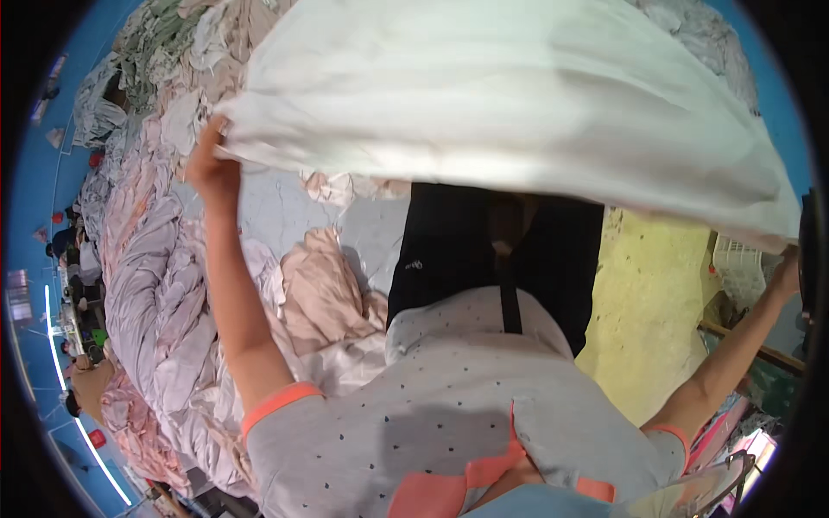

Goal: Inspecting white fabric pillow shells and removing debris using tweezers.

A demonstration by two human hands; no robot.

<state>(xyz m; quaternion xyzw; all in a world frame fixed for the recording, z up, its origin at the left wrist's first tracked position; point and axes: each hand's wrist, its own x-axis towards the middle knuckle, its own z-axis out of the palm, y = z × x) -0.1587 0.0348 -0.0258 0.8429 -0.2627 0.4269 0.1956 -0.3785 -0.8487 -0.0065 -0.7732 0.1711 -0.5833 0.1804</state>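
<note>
A large white cloth sheet (484,95) is stretched wide in front of me, its near edge sagging between my two hands. At the left, my left hand (214,164) is closed on a corner of the sheet, arm extended forward. Far to the right, my right hand (784,272) grips the opposite end of that edge; the fingers are partly hidden near the rim of the picture. The sheet covers much of what lies beyond it.
Heaped pale pink, lilac and grey fabric (160,259) fills the left side. A beige bundle of cloth (315,281) lies near my legs. Yellow floor (643,302) shows on my right, with a white plastic basket (737,259) and a wooden bar (777,358) beyond it.
</note>
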